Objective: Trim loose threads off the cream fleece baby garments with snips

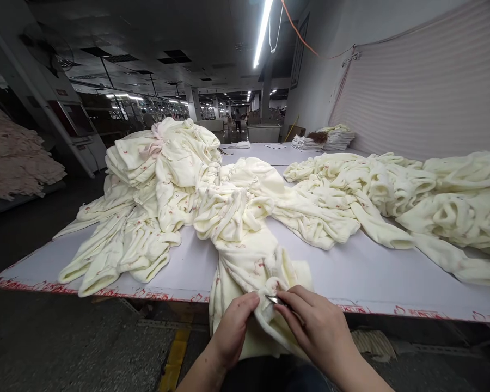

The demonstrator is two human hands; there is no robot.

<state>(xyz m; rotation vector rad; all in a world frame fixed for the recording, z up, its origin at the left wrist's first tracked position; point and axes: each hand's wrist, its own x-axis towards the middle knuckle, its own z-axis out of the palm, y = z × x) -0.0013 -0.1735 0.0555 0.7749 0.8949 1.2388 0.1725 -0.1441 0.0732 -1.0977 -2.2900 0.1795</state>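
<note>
A cream fleece garment [245,258] with small reddish prints hangs over the near table edge toward me. My left hand [233,326] is closed, pinching a fold of its fabric between thumb and fingers. In my right hand [320,321] sits a small pair of thread snips [275,300], the metal tip pointing left against the fabric just beside my left thumb. Most of the snips is hidden by my fingers. The garment's upper part lies bunched on the table beyond my hands.
The pale table [188,267] has a red-printed front edge. A tall heap of cream garments [175,152] rises at left; another pile [392,185] spreads along the right. Folded stacks [337,137] stand at the back. Pinkish fabric [16,152] is heaped at far left.
</note>
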